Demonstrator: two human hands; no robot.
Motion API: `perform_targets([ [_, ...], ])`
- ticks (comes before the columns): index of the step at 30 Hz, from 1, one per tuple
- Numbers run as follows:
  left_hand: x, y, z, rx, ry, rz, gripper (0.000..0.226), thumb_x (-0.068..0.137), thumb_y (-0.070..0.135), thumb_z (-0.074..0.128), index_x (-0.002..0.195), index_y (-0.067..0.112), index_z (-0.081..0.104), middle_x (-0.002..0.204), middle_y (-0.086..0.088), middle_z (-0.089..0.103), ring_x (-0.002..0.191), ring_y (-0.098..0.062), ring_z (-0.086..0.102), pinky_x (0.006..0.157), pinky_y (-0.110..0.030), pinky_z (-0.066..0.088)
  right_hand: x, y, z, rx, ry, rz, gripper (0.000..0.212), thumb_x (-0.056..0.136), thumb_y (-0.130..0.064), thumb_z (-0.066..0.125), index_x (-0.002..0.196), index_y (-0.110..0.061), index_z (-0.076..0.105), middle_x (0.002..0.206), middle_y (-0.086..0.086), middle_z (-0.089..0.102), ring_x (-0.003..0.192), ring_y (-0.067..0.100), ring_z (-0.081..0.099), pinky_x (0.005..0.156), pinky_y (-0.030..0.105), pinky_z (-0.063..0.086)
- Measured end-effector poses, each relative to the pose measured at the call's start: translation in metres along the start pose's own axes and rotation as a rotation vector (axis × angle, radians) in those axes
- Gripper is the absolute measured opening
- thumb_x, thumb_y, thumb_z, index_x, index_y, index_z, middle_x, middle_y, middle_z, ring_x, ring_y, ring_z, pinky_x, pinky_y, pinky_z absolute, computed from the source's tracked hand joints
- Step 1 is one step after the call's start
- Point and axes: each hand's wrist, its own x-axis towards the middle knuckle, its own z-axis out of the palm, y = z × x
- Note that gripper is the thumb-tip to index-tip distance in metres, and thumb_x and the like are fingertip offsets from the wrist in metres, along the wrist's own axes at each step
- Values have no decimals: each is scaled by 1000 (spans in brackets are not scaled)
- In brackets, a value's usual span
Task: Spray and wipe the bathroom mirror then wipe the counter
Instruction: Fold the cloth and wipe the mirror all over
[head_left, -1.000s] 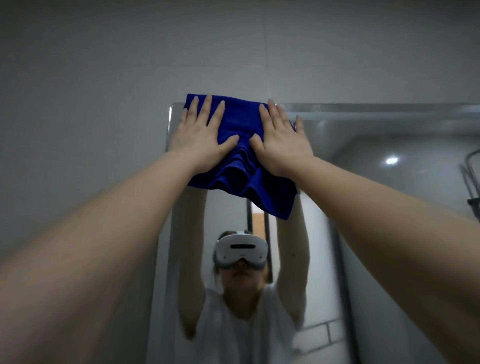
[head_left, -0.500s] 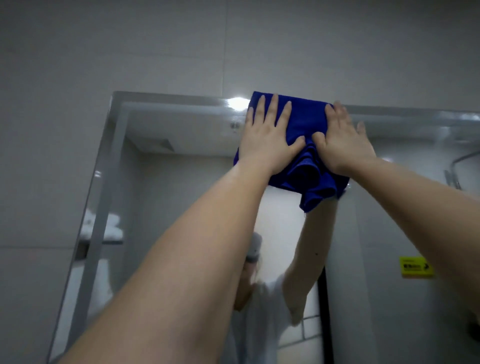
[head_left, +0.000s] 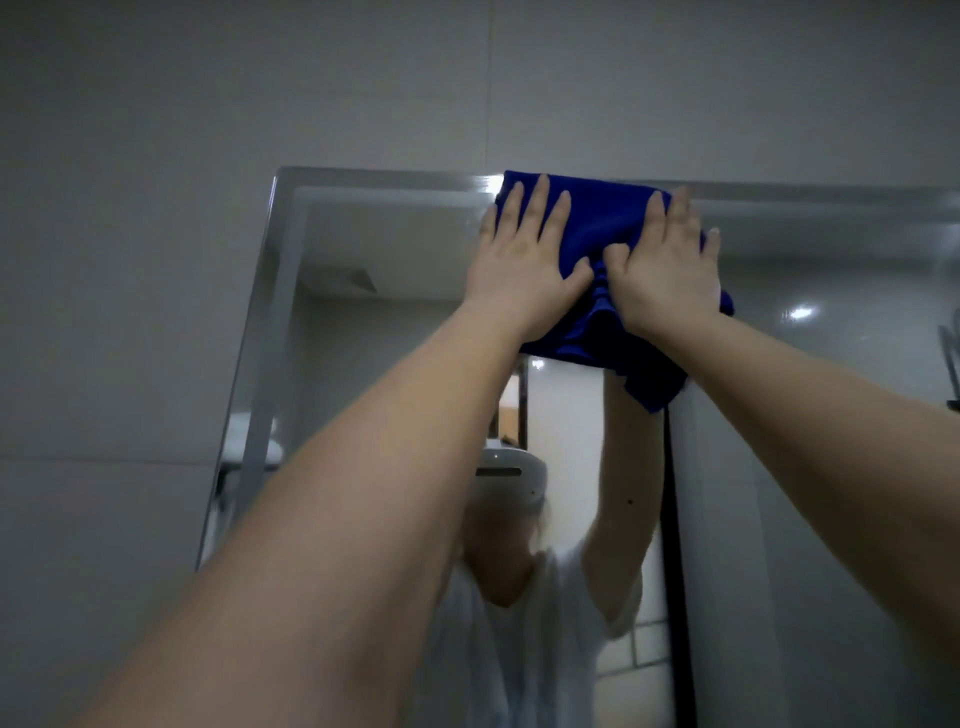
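A grey tiled wall (head_left: 130, 312) fills the nine o'clock side, plain but for its grout lines. Next comes the mirror (head_left: 363, 270), its bevelled left edge slanting up to a corner at about eleven o'clock. Both arms reach up from the bottom of the view. The left hand (head_left: 522, 270) lies flat at twelve o'clock, fingers spread, palm pressing on a blue cloth (head_left: 608, 218). The cloth sits against the glass right at the mirror's top edge, bunched into folds between the two thumbs, with a loose corner hanging down toward one o'clock. The right hand (head_left: 670, 270) is just beside the left, thumbs nearly touching, also open and pressed flat on the cloth. In the glass below, a person in a white shirt (head_left: 519, 649) shows as a reflection, arms raised. Farther right, at two o'clock, a ceiling light (head_left: 800, 313) glints in the mirror.
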Motion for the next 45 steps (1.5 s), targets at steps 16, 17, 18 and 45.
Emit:
perform_targets([
  [16, -89, -88, -5, 64, 33, -187, 69, 97, 49, 29, 153, 17, 3, 160, -6, -5, 147, -23, -7, 118, -36, -3, -51, -78, 33, 41, -18, -294, 67, 98, -40, 24, 154, -11, 2, 162, 10, -5, 149, 21, -7, 119, 42, -7],
  [17, -94, -86, -4, 53, 39, -203, 69, 97, 48, 29, 153, 17, 3, 160, -7, -5, 147, -24, -6, 119, -37, -2, -54, -77, 33, 35, -21, -310, 67, 98, -40, 24, 154, -11, 2, 162, 10, -5, 149, 21, -7, 119, 42, -7],
  [18, -101, -84, -2, 44, 50, -217, 68, 97, 47, 30, 153, 16, 4, 160, -7, -4, 147, -24, -6, 119, -38, -2, -58, -77, 34, 29, -27, -328, 67, 99, -41, 25, 154, -12, 1, 162, 10, -5, 149, 21, -7, 120, 43, -6],
  [45, -75, 190, 51, 64, -91, 171, 78, 91, 59, 30, 153, 21, 2, 160, -6, -6, 147, -25, -9, 119, -40, -5, -128, 231, -8, -88, -71, -108, 80, 82, -51, 1, 154, -17, -4, 162, 3, -8, 148, 15, -7, 118, 38, -7],
])
